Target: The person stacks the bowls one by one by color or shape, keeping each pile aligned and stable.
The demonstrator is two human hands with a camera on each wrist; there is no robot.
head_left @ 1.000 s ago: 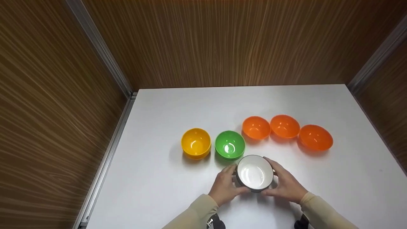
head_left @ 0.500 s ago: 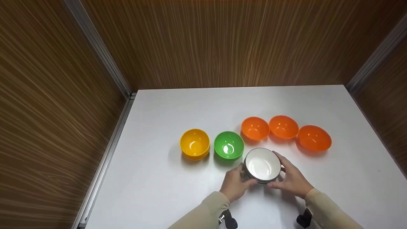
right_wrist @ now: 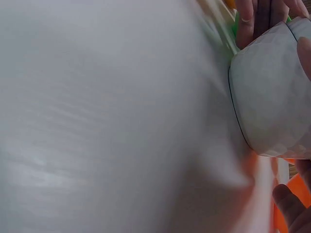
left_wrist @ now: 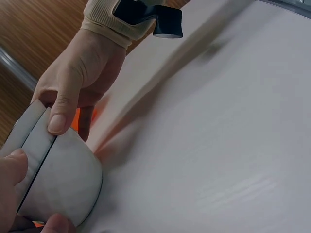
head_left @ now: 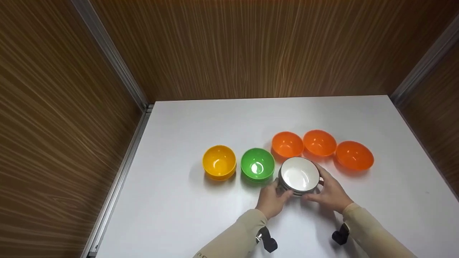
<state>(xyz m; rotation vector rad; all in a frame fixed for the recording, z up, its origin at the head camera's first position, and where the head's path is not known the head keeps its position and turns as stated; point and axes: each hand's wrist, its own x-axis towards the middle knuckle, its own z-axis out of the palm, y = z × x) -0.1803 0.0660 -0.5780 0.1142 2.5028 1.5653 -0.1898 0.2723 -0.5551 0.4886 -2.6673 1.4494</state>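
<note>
Both hands grip a stack of white bowls point(head_left: 299, 175) with thin dark rims, one at either side. My left hand point(head_left: 271, 201) holds its left side, thumb toward the front. My right hand point(head_left: 331, 195) has the right side, with fingers reaching round behind. In the left wrist view the stacked bowls point(left_wrist: 73, 170) lie under the right thumb, their rim lines showing. The right wrist view shows the lower bowl's pale outer wall point(right_wrist: 269, 92). Whether the stack touches the table is hard to tell. Just left of it stands a green bowl stack point(head_left: 257, 164).
Yellow stacked bowls point(head_left: 219, 162) stand left of the green ones. Behind the white stack is an orange bowl point(head_left: 287, 144), followed rightward by a second orange bowl point(head_left: 320, 142) and a third orange bowl point(head_left: 354, 155). Wood-grain panels point(head_left: 236, 50) border the white table point(head_left: 172, 215).
Both hands have carried the white bowls away from the body and a little to the right, closer to the orange bowls. The coloured bowls have stayed put.
</note>
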